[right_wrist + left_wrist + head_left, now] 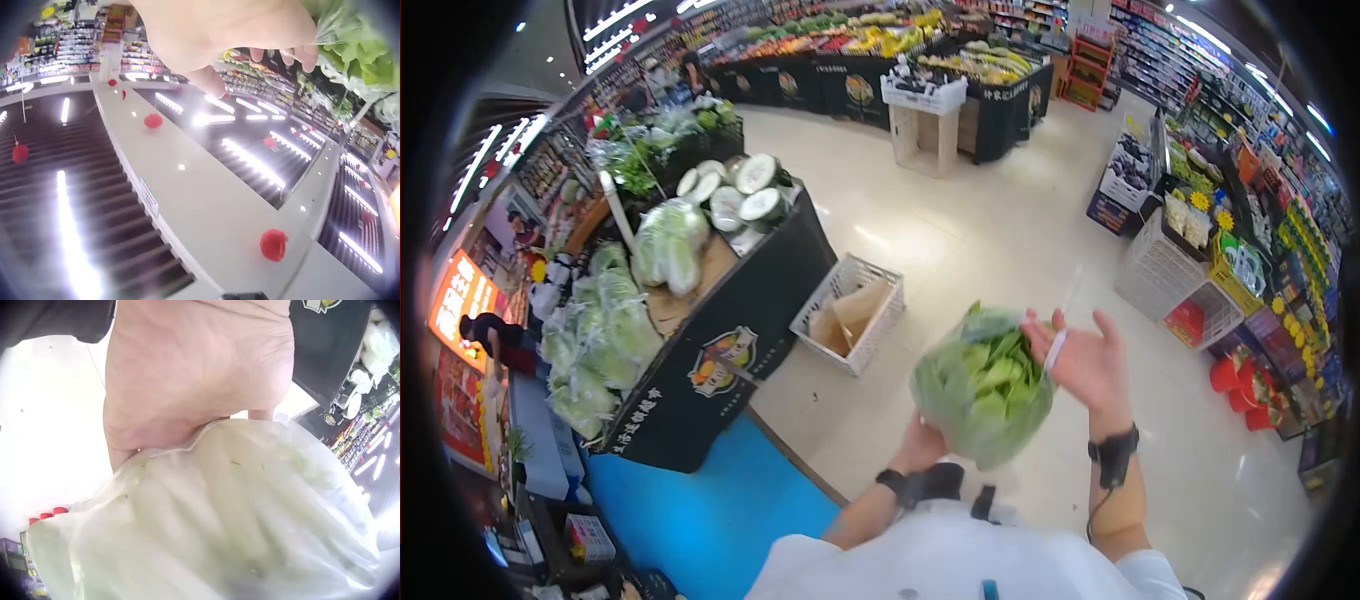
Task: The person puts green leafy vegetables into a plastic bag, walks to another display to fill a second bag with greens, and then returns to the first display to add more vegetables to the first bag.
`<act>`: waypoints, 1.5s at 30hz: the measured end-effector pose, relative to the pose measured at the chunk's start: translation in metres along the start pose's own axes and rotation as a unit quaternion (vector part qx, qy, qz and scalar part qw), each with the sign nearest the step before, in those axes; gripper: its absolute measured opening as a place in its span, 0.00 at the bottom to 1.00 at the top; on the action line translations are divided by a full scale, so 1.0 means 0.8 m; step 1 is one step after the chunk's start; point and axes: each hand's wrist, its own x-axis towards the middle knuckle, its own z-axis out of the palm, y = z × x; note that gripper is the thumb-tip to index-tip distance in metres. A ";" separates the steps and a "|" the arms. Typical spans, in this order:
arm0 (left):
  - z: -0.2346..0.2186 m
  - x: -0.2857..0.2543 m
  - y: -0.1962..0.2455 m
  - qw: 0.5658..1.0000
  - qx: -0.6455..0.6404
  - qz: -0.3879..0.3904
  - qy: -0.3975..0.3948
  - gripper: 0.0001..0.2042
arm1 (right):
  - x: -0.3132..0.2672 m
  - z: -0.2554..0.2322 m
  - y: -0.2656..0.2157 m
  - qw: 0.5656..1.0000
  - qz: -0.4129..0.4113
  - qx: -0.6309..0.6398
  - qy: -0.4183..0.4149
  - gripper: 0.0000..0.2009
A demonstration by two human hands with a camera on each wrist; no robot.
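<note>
A leafy green lettuce in a clear plastic bag (983, 395) (219, 519) (370, 53) is held up in front of the body. My left hand (922, 447) (194, 369) grips its lower left side, the fingers passing behind the bag and mostly hidden. At the upper right of the bag, my right hand (1090, 365) (225, 31) has its fingers loosely spread, palm facing up and inward, the fingertips close to the leaves; whether they touch the plastic I cannot tell. A narrow white band (1055, 350) lies across its fingers.
A dark-sided stand (730, 350) with bagged cabbages (605, 335) and cut melons (758, 190) is at the left. Beside it on the floor sits a white crate (850, 315) with cardboard inside. Produce shelves and red buckets (1248, 390) line the right.
</note>
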 end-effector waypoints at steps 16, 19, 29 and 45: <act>0.082 0.411 0.306 0.994 -0.030 0.102 0.015 0.35 | 0.493 -0.008 -0.341 0.992 0.098 0.071 0.036 0.23; 0.086 0.484 0.361 0.985 -0.022 0.163 0.049 0.35 | 0.597 0.034 -0.375 0.988 0.144 0.055 0.019 0.23; 0.113 0.632 0.613 0.957 -0.012 0.278 0.085 0.31 | 0.933 0.163 -0.364 0.934 0.342 -0.103 -0.002 0.19; 0.064 0.730 1.137 0.841 0.102 0.413 0.335 0.34 | 1.522 0.309 -0.267 0.729 0.341 -0.570 -0.164 0.12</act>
